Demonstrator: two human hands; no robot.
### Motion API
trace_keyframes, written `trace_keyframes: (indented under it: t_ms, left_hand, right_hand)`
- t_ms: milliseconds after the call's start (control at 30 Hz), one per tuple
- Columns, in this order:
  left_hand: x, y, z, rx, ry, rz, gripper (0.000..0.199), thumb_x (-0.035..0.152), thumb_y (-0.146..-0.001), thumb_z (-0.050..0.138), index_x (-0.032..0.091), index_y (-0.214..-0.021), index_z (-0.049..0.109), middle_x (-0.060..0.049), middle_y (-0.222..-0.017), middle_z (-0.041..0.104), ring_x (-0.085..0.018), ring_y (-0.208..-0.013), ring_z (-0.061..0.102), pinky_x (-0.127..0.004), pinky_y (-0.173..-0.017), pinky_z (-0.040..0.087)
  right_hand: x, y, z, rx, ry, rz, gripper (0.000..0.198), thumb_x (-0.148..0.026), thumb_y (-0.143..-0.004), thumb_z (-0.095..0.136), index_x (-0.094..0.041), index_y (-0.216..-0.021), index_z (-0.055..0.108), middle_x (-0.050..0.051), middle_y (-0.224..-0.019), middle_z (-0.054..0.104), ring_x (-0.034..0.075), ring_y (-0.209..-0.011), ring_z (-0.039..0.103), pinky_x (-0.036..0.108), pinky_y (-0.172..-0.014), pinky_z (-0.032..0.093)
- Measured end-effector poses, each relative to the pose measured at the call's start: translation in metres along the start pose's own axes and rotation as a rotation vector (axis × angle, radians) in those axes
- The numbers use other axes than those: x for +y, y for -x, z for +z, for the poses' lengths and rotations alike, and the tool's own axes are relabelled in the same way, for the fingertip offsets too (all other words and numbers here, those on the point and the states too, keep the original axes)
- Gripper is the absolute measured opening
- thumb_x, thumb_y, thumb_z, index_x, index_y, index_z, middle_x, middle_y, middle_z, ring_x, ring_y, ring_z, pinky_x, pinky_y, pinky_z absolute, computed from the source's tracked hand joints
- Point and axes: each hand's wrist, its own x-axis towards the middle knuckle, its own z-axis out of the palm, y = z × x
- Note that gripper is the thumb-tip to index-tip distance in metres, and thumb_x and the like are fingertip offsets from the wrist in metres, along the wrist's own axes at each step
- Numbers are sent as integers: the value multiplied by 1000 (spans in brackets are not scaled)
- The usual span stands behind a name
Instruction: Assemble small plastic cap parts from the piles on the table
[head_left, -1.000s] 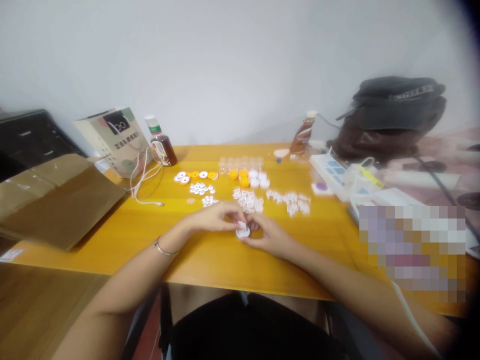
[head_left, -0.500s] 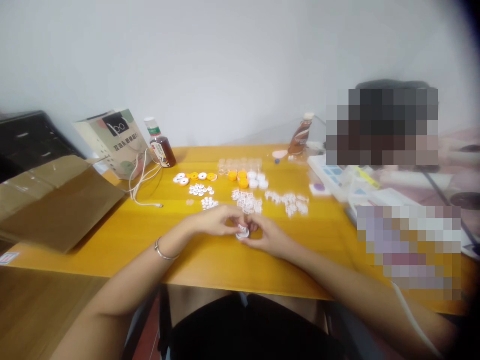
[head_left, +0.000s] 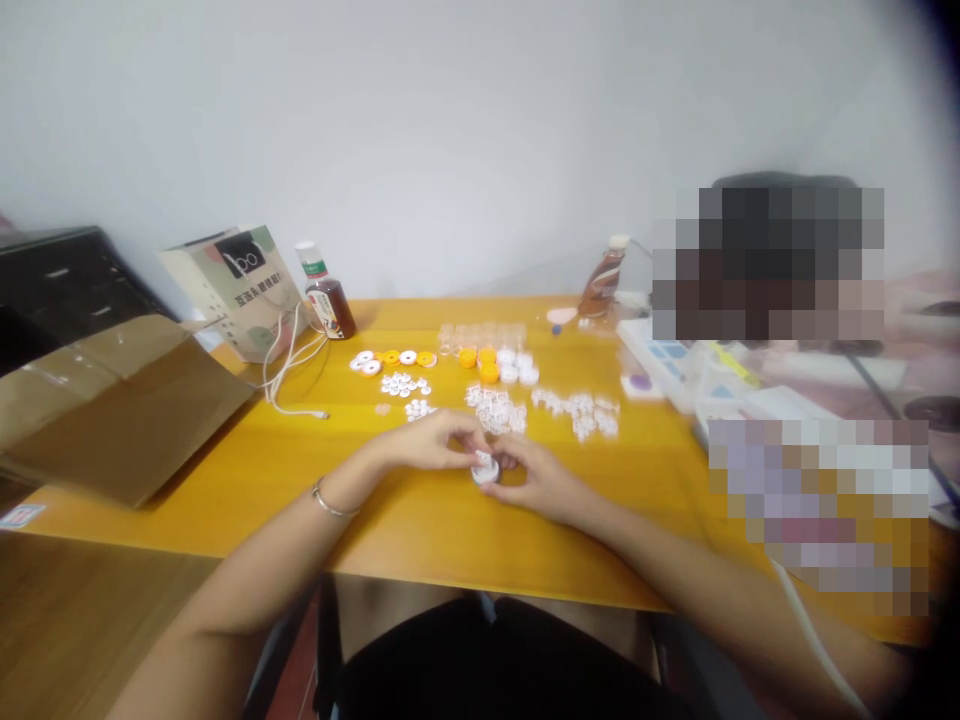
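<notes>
A small white round plastic piece [head_left: 485, 472] is held between my two hands, over the table near its front edge. My right hand [head_left: 536, 477] is closed around its right side, thumb below and fingers behind. The fingers of my left hand [head_left: 444, 440] pinch at its top, where a smaller white part shows; its detail is too small to tell. Just beyond my hands lie clusters of small white parts [head_left: 495, 408], with more white parts [head_left: 405, 384] to the left. Behind them sit orange and white round caps [head_left: 488, 371] and a row of orange and white rings [head_left: 390, 357].
On the left stand a cardboard box [head_left: 120, 400], a paper bag [head_left: 259, 290], a dark-liquid bottle [head_left: 327, 300] and a white cable [head_left: 300, 412]. A brown bottle [head_left: 602, 280] stands at the back right. A co-worker, blurred out, sits at the right by white trays [head_left: 660, 360].
The view has shifted slightly, so the scene sits a little lower. My left fingers have moved slightly on the white piece, showing more of its top. Both hands stay at it.
</notes>
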Motion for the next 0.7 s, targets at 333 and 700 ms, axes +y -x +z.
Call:
trace_keyframes:
  t_ms: [333, 700]
  left_hand:
    - [-17, -7, -16, 429, 22, -49, 40, 30, -76, 59, 17, -113, 51, -8, -100, 59, -14, -88, 57, -29, -79, 46]
    - [-90, -51, -85, 743, -726, -425, 41, 26, -80, 51, 18, -120, 50, -13, -116, 49, -25, -108, 44, -37, -96, 31]
  right_hand:
    - [-7, -1, 1, 87, -346, 244, 30, -37, -65, 66, -20, -85, 53, -4, -63, 51, 10, -55, 48, 26, -55, 41]
    - [-4, -2, 1, 100, -416, 291, 31, -38, -64, 67, -20, -86, 54, -5, -61, 46, 9, -55, 44, 25, -54, 39]
